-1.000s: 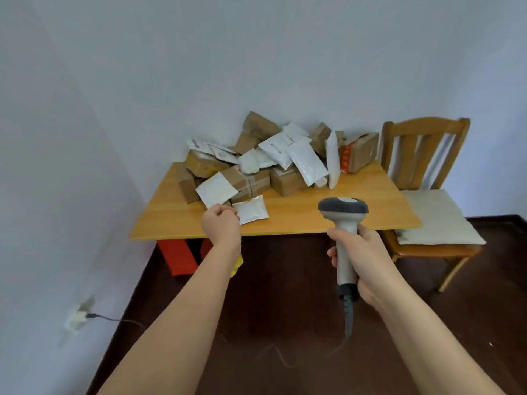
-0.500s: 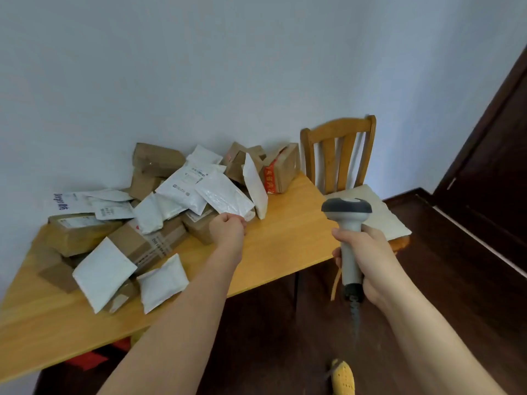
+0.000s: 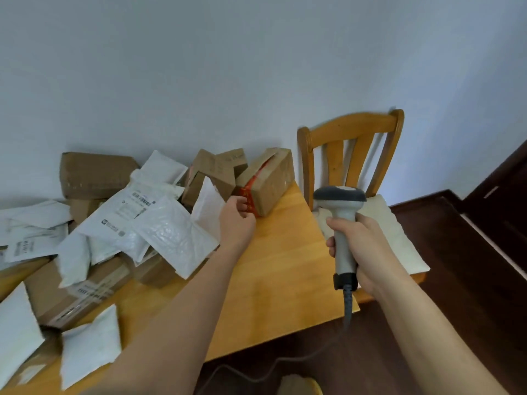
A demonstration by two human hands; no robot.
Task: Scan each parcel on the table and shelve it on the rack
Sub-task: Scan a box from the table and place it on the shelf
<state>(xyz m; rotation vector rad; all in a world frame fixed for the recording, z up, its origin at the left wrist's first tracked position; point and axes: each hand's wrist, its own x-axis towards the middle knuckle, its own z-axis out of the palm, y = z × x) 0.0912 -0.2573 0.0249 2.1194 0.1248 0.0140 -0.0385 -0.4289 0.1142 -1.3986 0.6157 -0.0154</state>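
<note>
- Head view: the left hand is reaching toward the far right corner of the table, its fingers curling against the red-taped end of a box. Whether they are gripping the box or only touching it, I cannot tell.
- The box is lying at the table's far right corner, just beside a chair, and is not lifted.
- The right hand is wrapping its fingers round the handle of a scanner, holding it upright over the table's right edge, its cord hanging down toward the floor.
- The scanner's head is not pointing at any label, so this box is probably not scanned yet.
- A pile of mailers and cartons is covering the table's far and left side, so most of the job seems to be waiting.
- No rack is showing, so how many parcels are shelved already cannot be judged.
- Ahead, likely: lifting the box, finding its label, scanning, carrying it off.
</note>
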